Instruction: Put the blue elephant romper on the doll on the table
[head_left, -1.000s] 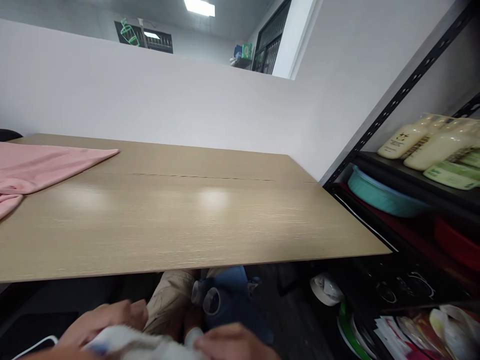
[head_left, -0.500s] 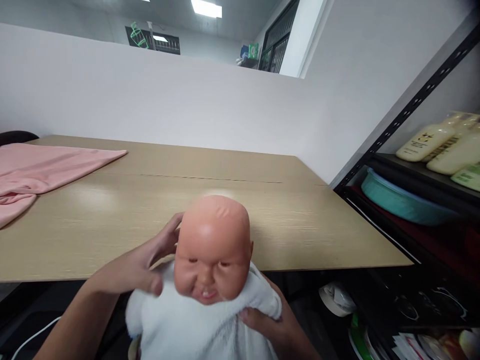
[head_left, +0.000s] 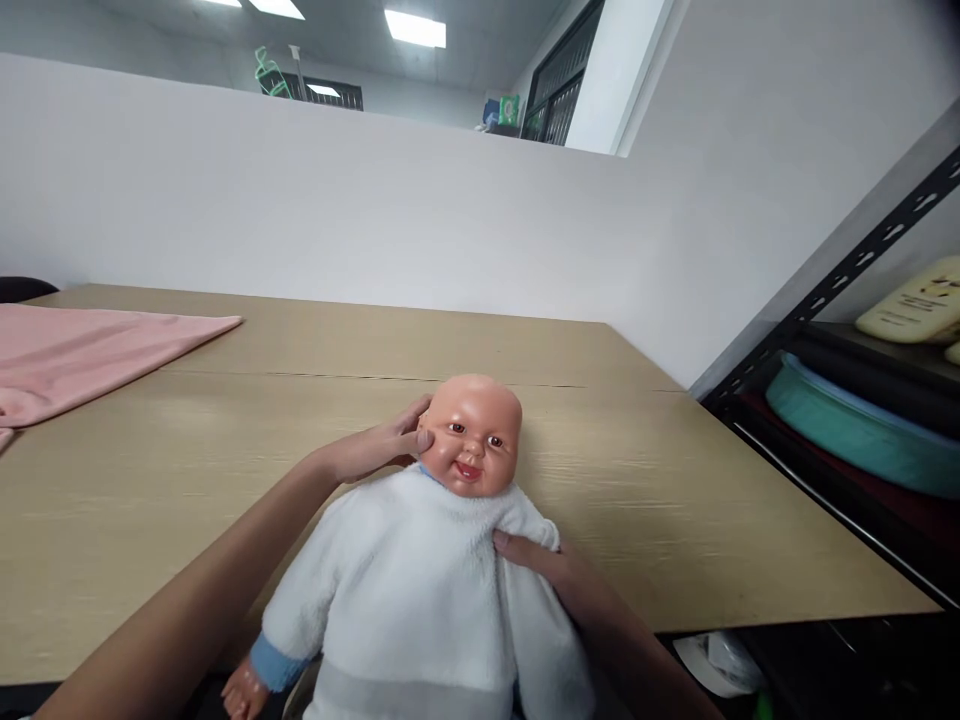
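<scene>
A baby doll (head_left: 420, 590) in a fluffy white top with blue cuffs leans back over the table's near edge, its face turned up toward me. My left hand (head_left: 390, 440) cups the side and back of the doll's head, the thumb on its cheek and the other fingers partly hidden behind. With my right hand (head_left: 532, 560) I grip the doll's upper body under the arm at the right, thumb in front on the white fabric. The rest of that hand is hidden behind the sleeve.
The wooden table (head_left: 225, 480) stretches ahead to a white wall. A pink cloth (head_left: 97, 350) lies at the left. At the right a black shelf rack (head_left: 757, 400) holds a teal basin (head_left: 862, 430) and a cream-coloured bottle (head_left: 915, 305).
The doll has moved away from me over the table and tilted back. My left hand has closed in on its head; my right hand has kept its grip on the body.
</scene>
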